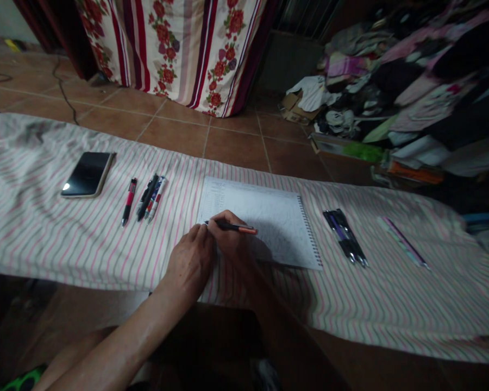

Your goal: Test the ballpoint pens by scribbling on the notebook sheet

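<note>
A spiral notebook (269, 209) lies open on the striped cloth, its wire binding on the right and faint writing at the page's upper left. My right hand (230, 236) grips a black pen with a copper-coloured end (246, 229), its tip low over the left part of the page. Right beside it, my left hand (193, 252) is closed over the notebook's lower left corner, fingers bent and close together. Some of its fingertips are hidden. The page's lower left is covered by both hands.
Left of the notebook lie a pink-and-black pen (129, 202), a dark pen (147, 196), a patterned white pen (156, 200) and a phone (87, 174). On the right are dark pens (344, 236) and a pastel pen (405, 243). A floral curtain (179, 49) hangs beyond; clothes (424, 92) are heaped far right.
</note>
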The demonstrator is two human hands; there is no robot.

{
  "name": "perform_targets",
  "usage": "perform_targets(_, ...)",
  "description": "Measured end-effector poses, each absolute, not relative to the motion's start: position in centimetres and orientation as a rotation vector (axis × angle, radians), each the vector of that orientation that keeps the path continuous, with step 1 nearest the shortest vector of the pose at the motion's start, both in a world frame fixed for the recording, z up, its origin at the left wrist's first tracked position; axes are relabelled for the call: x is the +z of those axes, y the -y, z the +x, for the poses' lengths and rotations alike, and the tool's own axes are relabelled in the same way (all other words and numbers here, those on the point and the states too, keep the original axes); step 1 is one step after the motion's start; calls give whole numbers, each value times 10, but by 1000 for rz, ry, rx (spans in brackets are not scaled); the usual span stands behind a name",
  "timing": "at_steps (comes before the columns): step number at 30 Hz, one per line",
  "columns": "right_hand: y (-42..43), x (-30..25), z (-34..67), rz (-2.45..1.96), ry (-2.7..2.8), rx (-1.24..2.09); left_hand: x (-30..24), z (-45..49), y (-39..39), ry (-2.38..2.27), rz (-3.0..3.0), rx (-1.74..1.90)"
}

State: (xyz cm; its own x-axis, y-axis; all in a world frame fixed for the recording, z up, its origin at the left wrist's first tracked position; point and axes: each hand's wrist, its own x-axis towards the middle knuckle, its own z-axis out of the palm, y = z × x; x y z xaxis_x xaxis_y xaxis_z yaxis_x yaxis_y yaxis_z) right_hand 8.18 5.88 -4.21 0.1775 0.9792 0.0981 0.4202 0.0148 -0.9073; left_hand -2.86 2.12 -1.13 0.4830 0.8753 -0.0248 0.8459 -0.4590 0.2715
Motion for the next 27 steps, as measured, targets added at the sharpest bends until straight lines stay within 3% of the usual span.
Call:
perform_targets(6, -58, -48, 83, -1494, 1276, 626, -11, -27, -20, -1485, 2518, 145)
perform_targets(17, -57, -37, 101, -1229, 1059, 768, -9, -26, -16, -1533, 2627, 250)
perform_targets(27, -46, -21, 137, -1306, 980, 660, -7, -14, -2, -1594, 2836, 555)
